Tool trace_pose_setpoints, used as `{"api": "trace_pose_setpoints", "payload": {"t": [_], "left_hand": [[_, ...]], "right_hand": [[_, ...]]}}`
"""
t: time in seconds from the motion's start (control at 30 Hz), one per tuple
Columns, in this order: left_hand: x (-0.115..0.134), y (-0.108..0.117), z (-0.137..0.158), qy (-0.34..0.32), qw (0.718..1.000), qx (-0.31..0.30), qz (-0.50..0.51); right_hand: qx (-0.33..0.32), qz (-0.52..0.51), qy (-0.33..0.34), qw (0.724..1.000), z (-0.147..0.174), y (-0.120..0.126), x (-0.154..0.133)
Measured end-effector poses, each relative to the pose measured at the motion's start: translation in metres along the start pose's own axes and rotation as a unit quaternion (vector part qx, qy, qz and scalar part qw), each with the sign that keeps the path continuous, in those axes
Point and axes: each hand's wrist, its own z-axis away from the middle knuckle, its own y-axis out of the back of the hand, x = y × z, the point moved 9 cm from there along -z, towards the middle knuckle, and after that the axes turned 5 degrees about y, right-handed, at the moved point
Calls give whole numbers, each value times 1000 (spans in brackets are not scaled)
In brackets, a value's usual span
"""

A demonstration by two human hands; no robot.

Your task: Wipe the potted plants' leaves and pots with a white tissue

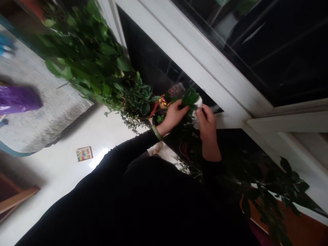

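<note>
Paired hands at a potted plant beside a white-framed door (pixel 202 59), seen from the head. The left hand (pixel 174 117), with a pale green bangle (pixel 156 133) at its wrist, has its thumb and fingers closed on a cluster of glossy green leaves (pixel 189 97). The right hand (pixel 207 125) pinches a white tissue or cloth (pixel 198 104) between thumb and fingers, set at the edge of the same leaves; which of the two materials it is cannot be told. Both black sleeves end above the wrists. The leaves lie in front of the door's dark lower glass, between the two hands.

Left of the hands: a small-leaved shrub (pixel 143 98), a red-and-yellow patterned object (pixel 164 101) just beside the left hand, and, farther out, a dense broad-leaved plant (pixel 87 56). Lower right: dim foliage (pixel 266 191) in shadow.

Writing: on the pale glossy floor (pixel 110 123) lies a small rectangular card or box (pixel 84 154) covered in rows of multicoloured capital letters, too small and blurred to read with certainty. At far left, a shiny purple package (pixel 19 99) rests on a grey fringed cover (pixel 60 102); any print on it is indistinct. Lower left: part of a piece of wooden furniture (pixel 19 201)
</note>
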Motion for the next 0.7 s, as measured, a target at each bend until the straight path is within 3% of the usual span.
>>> {"api": "trace_pose_setpoints", "payload": {"t": [0.2, 0.33, 0.53, 0.7], "left_hand": [[-3, -4, -1, 25, 1000, 1, 13], [-3, -5, -1, 33, 999, -5, 19], [0, -2, -2, 59, 998, -6, 23], [0, 1, -3, 82, 996, -4, 39]], "right_hand": [[0, 101, 95, 990, 6, 2, -25], [6, 97, 103, 990, 10, 9, -28], [-41, 111, 103, 988, 16, 29, -25], [12, 177, 153, 972, 18, 53, -40]]}}
